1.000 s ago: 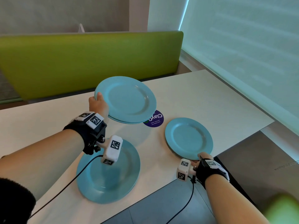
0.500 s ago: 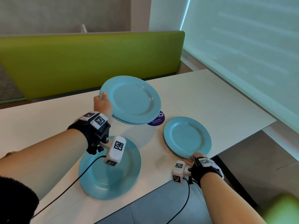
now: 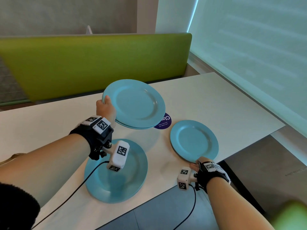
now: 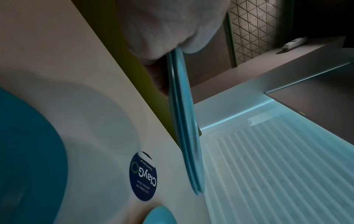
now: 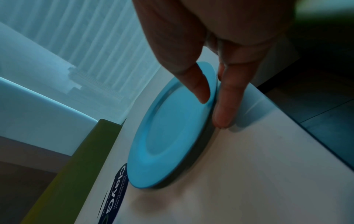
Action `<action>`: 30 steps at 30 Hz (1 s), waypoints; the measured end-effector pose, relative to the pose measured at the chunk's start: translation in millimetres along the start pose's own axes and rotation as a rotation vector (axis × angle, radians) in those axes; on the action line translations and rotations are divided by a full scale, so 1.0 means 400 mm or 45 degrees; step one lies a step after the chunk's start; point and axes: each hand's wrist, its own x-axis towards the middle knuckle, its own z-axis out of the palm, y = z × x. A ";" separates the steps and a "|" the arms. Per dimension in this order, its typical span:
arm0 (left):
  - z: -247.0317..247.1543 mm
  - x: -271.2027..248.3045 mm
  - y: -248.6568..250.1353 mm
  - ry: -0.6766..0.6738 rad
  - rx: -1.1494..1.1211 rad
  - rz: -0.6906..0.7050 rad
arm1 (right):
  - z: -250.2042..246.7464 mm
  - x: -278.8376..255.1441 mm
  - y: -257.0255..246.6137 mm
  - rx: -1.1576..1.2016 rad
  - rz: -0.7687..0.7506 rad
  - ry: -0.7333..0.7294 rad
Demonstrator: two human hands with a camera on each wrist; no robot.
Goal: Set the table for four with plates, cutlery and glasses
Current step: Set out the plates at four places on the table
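Observation:
My left hand grips the near-left rim of two stacked blue plates, held level above the white table. In the left wrist view the stack's edge runs out from my fingers. A third blue plate lies on the table under my left wrist. A fourth blue plate lies near the table's front edge. My right hand pinches its near rim, thumb on top and a finger along the edge, with the plate flat on the table.
A round dark-blue sticker sits on the table between the plates, partly under the held stack. A green bench back runs behind the table. A window blind is on the right, and grey floor lies beyond the table's front edge.
My left hand has carried the plate stack slightly to the right, further over the sticker. My right hand has stayed at the rim of the right plate.

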 end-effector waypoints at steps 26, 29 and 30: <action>-0.311 0.053 0.031 -0.272 -0.169 -0.001 | 0.258 -0.419 -0.500 0.897 -0.441 0.110; -0.366 0.071 0.025 -0.274 -0.157 -0.006 | 0.288 -0.465 -0.505 0.990 -0.427 0.051; -0.384 0.078 0.026 -0.280 -0.133 -0.004 | 0.297 -0.476 -0.510 1.011 -0.411 0.029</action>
